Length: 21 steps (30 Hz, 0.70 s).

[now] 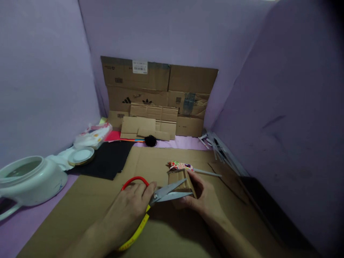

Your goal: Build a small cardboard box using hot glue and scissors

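My left hand (131,204) is closed around the scissors (161,193), which have one red handle loop and one yellow. Their blades are apart and point right, lying across a small brown cardboard box (177,176). My right hand (202,197) grips this box from its right side, thumb below and fingers above. Just behind the box lies a glue gun (181,165) with a colourful pattern, a pale glue stick (208,172) extending from its right end. Under both hands is a large cardboard sheet (99,200).
A white teapot (40,186) and round lid (81,156) stand at left, beside black sheets (110,161). Behind are black yarn (150,141), cardboard pieces (138,125) and a propped cardboard panel (188,80). Clear sticks (228,156) and a dark flat object (271,211) lie right.
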{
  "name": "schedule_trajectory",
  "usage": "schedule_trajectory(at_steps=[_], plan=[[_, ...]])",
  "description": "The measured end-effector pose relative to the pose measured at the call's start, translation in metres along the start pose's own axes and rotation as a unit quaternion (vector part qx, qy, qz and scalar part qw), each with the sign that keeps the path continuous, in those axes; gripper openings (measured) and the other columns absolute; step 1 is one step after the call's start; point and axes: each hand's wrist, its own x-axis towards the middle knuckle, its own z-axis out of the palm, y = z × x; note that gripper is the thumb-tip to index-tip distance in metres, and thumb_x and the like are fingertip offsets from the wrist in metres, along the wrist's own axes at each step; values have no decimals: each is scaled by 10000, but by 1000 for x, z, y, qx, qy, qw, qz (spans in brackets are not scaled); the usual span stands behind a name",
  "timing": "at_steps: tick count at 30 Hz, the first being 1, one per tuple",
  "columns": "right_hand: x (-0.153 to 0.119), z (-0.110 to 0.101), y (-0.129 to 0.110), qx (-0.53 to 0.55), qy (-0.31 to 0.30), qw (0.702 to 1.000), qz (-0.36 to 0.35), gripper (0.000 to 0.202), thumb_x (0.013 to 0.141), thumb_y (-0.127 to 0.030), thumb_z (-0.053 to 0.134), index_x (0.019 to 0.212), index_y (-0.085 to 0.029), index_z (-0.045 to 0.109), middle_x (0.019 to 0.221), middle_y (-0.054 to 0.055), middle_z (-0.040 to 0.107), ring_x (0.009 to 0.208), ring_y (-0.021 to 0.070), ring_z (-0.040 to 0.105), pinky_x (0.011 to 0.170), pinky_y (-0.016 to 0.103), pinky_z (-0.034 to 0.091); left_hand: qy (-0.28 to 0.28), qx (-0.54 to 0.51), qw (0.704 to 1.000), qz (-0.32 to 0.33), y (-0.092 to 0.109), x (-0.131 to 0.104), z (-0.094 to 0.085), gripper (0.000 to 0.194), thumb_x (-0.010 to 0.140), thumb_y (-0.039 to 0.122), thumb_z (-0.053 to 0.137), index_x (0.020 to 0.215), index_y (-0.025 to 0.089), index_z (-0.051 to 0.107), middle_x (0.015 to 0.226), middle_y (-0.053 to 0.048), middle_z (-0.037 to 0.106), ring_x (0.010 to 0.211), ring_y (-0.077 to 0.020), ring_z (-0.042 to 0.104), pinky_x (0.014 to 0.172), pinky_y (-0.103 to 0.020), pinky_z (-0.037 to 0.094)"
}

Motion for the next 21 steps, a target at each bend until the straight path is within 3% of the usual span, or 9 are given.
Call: schedule_trajectory(at_steps=[9,21], plan=[[-1,1,-2,21,-8,1000,5,671,512,-348,849,1134,-188,657,1026,88,723,973,337,635,861,433,490,31,8,999,21,-4,-1,5,464,807,-14,331,1221,131,481,775,-84,618,654,-227,613,555,-322,497],[-1,1,-4,17,-4,1000,26,702,497,-383,853,1134,-170,645,1045,105,731,1001,354,642,885,471,490,34,-64,997,30,-12,-2,3,501,731,30,394,1207,141,500,759,-71,637,657,-225,627,546,-309,496]])
